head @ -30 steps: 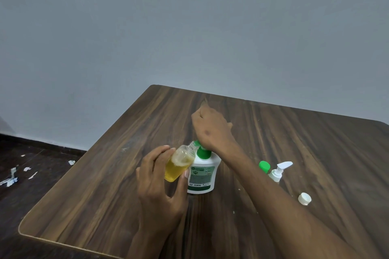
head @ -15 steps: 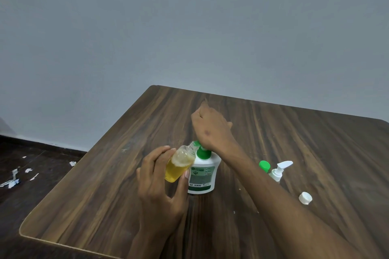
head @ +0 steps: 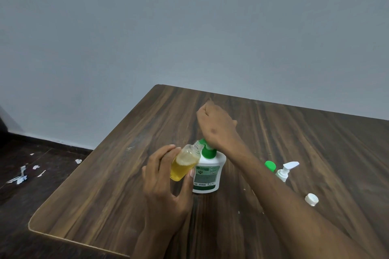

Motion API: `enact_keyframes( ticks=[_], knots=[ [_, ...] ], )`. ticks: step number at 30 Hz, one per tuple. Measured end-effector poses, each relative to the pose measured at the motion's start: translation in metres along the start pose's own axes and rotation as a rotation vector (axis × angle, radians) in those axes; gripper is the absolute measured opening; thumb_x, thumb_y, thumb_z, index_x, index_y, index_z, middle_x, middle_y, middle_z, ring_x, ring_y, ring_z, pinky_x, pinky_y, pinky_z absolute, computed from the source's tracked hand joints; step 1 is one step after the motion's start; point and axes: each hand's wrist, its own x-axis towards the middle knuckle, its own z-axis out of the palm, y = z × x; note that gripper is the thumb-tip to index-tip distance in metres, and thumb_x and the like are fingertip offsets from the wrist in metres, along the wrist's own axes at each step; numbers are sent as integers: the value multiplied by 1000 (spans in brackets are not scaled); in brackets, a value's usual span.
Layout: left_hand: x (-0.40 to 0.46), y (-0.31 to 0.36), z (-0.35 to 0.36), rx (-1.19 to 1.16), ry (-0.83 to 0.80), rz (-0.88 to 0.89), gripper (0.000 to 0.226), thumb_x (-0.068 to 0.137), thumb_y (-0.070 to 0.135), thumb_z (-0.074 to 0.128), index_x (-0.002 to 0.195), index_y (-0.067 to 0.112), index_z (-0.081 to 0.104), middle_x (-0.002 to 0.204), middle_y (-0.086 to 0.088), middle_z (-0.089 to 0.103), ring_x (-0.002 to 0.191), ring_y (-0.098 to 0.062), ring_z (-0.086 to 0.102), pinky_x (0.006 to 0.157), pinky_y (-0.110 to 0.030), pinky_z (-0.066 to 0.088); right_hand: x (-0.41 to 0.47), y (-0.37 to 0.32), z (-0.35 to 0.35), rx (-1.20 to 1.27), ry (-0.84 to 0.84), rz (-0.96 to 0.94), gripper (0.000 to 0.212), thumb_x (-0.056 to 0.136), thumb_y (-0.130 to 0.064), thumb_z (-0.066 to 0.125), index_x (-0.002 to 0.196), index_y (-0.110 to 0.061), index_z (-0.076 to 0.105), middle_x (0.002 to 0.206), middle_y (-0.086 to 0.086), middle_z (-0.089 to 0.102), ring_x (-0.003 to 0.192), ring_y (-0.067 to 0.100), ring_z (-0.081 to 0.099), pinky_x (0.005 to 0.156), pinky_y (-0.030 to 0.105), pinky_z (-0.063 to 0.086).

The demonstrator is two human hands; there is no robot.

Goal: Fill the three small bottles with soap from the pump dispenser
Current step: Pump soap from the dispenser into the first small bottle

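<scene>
Left hand (head: pixel 166 183) grips a tilted clear bottle (head: pixel 185 163), half full of yellow soap; right hand (head: pixel 216 128) presses the dispenser (head: pixel 207 176), fingers hidden.

The surface (head: pixel 315 132) is dark wood-grain, smooth with a low sheen. The pump dispenser (head: pixel 207 176) looks like glossy white plastic with a green plastic top. The small bottle (head: pixel 185 163) is clear plastic, yellow liquid inside. The wall (head: pixel 189 27) is matt grey.
</scene>
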Motion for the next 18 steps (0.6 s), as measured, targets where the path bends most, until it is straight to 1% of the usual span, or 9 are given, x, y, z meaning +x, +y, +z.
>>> enact_keyframes(
  ticks=[4,8,10,13,15,18],
  knots=[
    [1,1,0,4,-1,4,42,92,29,71,128,6,70,135,-2,63,130,-14,57,95,-51,54,-1,0,0,2,-25,21,23,101,-28,32,82,-24,44,88,-4,58,81,14,50,88,47,32],
    [1,1,0,0,-3,2,44,92,28,71,129,6,70,135,-3,63,131,-13,57,97,-50,54,-1,-1,-2,17,0,11,23,102,-26,33,83,-23,45,86,-3,56,77,11,48,88,46,32],
    [0,0,0,6,-7,-6,44,91,28,72,129,7,69,135,-3,63,131,-13,56,98,-50,53,-2,-2,-3,19,-23,27,25,102,-25,33,80,-22,45,87,-2,59,75,10,48,88,45,31],
    [0,0,0,8,-8,-6,44,91,27,73,129,6,70,135,-3,64,131,-13,57,98,-48,53,-3,-2,-3,6,-23,21,26,102,-24,33,78,-23,42,79,-3,54,72,11,46,87,45,31],
    [0,0,0,4,-3,0,43,91,26,73,129,6,70,135,-4,64,130,-14,58,99,-46,52,-2,-2,-3,6,1,12,25,102,-24,33,79,-24,42,79,-4,52,72,11,45,88,45,32],
    [0,0,0,11,0,-1,43,91,26,74,129,7,70,135,-3,64,131,-11,56,100,-45,52,-2,-2,-1,2,-34,34,28,101,-25,33,74,-24,39,76,-5,52,72,11,46,92,47,33]
  ],
)
